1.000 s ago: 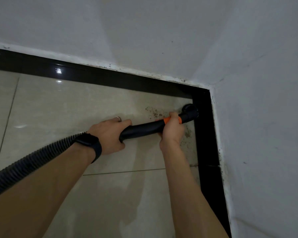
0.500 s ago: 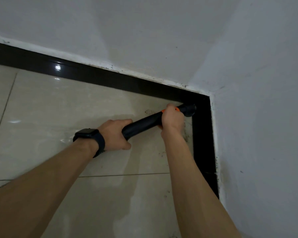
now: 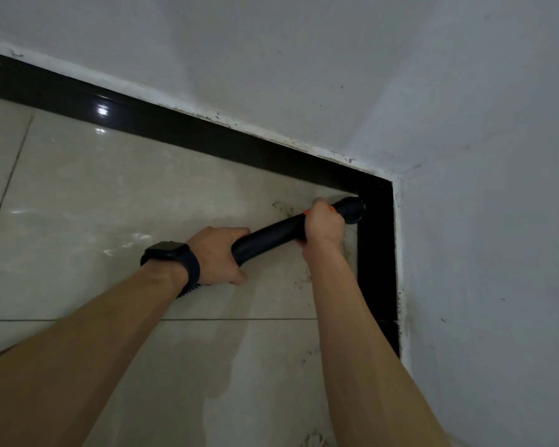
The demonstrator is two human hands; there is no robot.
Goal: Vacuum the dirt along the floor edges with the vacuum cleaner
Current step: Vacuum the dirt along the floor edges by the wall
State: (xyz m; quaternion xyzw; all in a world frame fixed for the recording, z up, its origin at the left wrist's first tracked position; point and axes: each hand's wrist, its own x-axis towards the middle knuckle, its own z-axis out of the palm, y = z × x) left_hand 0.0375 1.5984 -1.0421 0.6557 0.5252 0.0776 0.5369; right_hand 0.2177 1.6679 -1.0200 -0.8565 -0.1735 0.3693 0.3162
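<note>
A black vacuum tube (image 3: 268, 235) with an orange band (image 3: 333, 208) points into the floor corner. Its round nozzle (image 3: 352, 209) sits against the black skirting (image 3: 376, 253) at the corner. My left hand (image 3: 218, 254), with a black watch on the wrist, grips the rear of the tube. My right hand (image 3: 323, 222) grips the tube just behind the nozzle, covering most of the orange band. Dark dirt specks (image 3: 283, 206) lie on the beige tile left of the nozzle, and more dirt (image 3: 304, 279) lies along the right edge. The ribbed hose is mostly hidden under my left arm.
Two white walls (image 3: 465, 221) meet at the corner, with black skirting (image 3: 142, 121) running along both. The beige floor tiles (image 3: 110, 204) stretch to the left and toward me, with grout lines crossing them.
The nozzle has moved further into the corner. My view shifted closer, and the ribbed hose that showed at the left a second ago is now hidden under my left arm.
</note>
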